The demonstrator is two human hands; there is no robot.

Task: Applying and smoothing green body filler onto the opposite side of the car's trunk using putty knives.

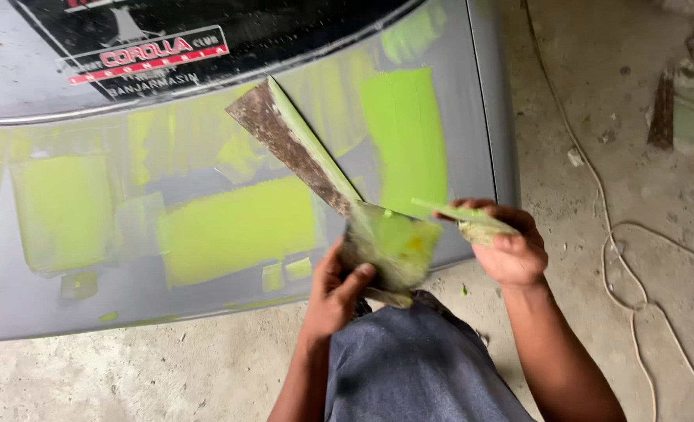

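My left hand [335, 289] grips a flat mixing board [394, 246] smeared with light green putty, together with a long rusty scraper blade [292, 144] that sticks up to the left. My right hand [511, 246] holds a small putty spreader [460, 212], its edge touching the top of the board. Behind both hands lies a grey car body panel [65, 312] covered with patches of the same green putty [237, 230].
A dark rear window with a sticker [147, 55] runs along the panel's top edge. Bare concrete floor [597, 117] lies to the right, with a pale cord [609, 234] snaking across it and debris [687, 109] at the far right. My knee in blue jeans [417, 367] is below.
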